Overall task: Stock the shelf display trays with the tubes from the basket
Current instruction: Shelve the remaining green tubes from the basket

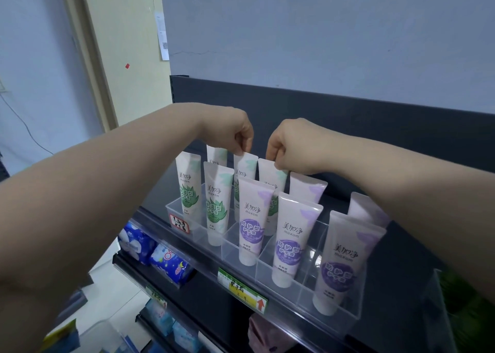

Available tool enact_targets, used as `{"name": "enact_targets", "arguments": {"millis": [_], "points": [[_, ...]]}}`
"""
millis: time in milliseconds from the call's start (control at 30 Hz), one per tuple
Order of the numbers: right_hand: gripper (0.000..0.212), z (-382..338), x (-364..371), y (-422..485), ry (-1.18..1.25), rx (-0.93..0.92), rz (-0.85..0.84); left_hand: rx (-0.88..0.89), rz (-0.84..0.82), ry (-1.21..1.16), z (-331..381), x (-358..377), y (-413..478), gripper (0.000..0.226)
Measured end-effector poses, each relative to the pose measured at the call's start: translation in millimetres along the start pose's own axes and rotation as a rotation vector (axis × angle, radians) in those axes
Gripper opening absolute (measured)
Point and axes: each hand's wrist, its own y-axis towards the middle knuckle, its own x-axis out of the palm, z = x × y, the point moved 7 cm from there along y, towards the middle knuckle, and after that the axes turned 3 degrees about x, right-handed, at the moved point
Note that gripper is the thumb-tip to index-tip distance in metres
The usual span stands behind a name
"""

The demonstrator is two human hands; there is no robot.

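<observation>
the clear tray (345,316) on the top shelf looks almost full to me: green tubes stand on the left and purple tubes (293,236) on the right, and i can't see the basket, so i can't tell how many are left. my left hand (230,131) pinches the top edge of a green tube (245,169) in the back row, and my right hand (290,146) pinches the top of the green tube next to it (270,176), fingers closed tight on both. the tubes stand close together with the dark back panel (375,127) just behind, so there is little room, and the open space is up above.
</observation>
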Motion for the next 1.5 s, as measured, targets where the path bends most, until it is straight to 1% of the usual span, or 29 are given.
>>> {"name": "enact_targets", "arguments": {"millis": [400,567,633,767,967,1100,1267,1400,1500], "points": [[0.029,2.0,-0.7,-1.8,0.013,0.003,0.009,-0.011,-0.015,0.002,-3.3,-1.7,1.9,0.023],[0.020,5.4,-1.5,-0.9,0.017,0.022,-0.010,-0.015,-0.026,-0.043,-1.0,-2.6,-2.3,0.020],[0.017,6.6,-3.4,0.5,0.033,0.032,-0.021,-0.025,0.001,-0.067,-3.9,-7.1,-7.1,0.017],[0.013,1.6,-15.6,7.3,0.048,0.016,0.018,-0.094,0.106,-0.085,-25.8,-22.5,-26.3,0.023],[0.018,-25.9,-16.0,29.8,0.052,-0.065,0.083,-0.172,0.113,-0.020,-53.2,-17.2,-54.3,0.028],[0.019,-37.4,-0.8,48.4,0.033,-0.054,0.053,-0.174,0.121,0.011,-55.7,-10.1,-59.8,0.031],[0.021,-35.2,16.3,58.7,-0.023,-0.032,0.015,-0.144,0.241,-0.058,-56.7,-15.9,-72.2,0.028],[0.022,-33.0,13.6,57.3,-0.019,-0.031,0.012,-0.131,0.298,-0.069,-52.3,-20.1,-82.0,0.025],[0.031,-34.6,-1.7,51.6,-0.020,-0.047,0.054,-0.127,0.348,-0.075,-42.5,-28.4,-86.9,0.025]]}}
